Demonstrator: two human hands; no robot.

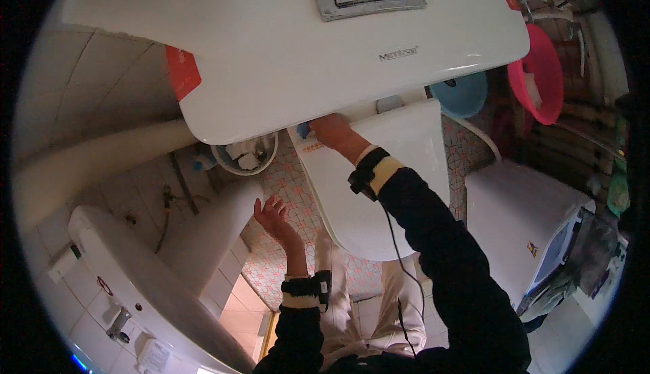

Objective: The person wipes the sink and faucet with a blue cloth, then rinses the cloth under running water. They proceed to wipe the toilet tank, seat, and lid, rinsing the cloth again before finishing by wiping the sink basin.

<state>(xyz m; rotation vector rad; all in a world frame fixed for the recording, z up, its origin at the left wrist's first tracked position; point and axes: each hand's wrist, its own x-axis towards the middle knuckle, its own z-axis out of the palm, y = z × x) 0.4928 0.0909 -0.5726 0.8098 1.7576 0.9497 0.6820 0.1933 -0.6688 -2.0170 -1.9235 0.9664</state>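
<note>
A white toilet lid (399,184) lies closed below the large white toilet tank (291,76). My right hand (331,132) reaches to the lid's back left corner, close under the tank's edge. Its fingers are closed on a blue cloth (302,130), of which only a small bit shows. The fingertips are partly hidden. Off the lid's left side, my left hand (273,217) hangs in the air with nothing in it, its fingers loosely curled and apart. Both wrists wear dark straps, and a thin cable hangs from the right one.
A waste bin (273,149) with crumpled paper stands left of the toilet. Farther left is a white washbasin (128,269) on its pedestal (220,228). At right are a blue basin (467,96), a pink basin (552,59) and a white washing machine (518,204). The floor has patterned tiles.
</note>
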